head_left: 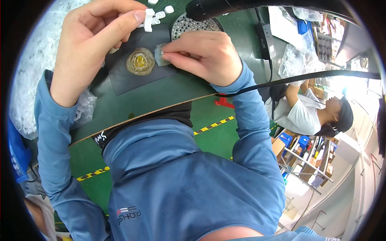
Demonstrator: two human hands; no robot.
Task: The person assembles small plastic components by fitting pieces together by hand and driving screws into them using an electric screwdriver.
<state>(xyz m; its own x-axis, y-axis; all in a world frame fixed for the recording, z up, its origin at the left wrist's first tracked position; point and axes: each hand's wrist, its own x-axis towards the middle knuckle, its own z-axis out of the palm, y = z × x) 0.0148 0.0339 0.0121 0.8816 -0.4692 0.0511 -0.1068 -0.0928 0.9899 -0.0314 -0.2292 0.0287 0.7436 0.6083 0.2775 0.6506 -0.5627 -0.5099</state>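
While the left hand (94, 36) pinches a white plastic piece (148, 21) near loose white parts (160, 15), the right hand (205, 54) fingertip-grips a grey-blue scrap (159, 58) over the dark mat (120, 81), just beside a yellow-centred disc (140, 62).

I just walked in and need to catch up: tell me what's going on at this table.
A person is working with both bare hands over a dark mat on a green table. The left hand pinches a small white part; the right hand holds a thin blue-gray piece. Between them, a round brownish pad with a yellow center sits on the mat. A few loose white pieces lie beyond the left hand, near a perforated round dish.
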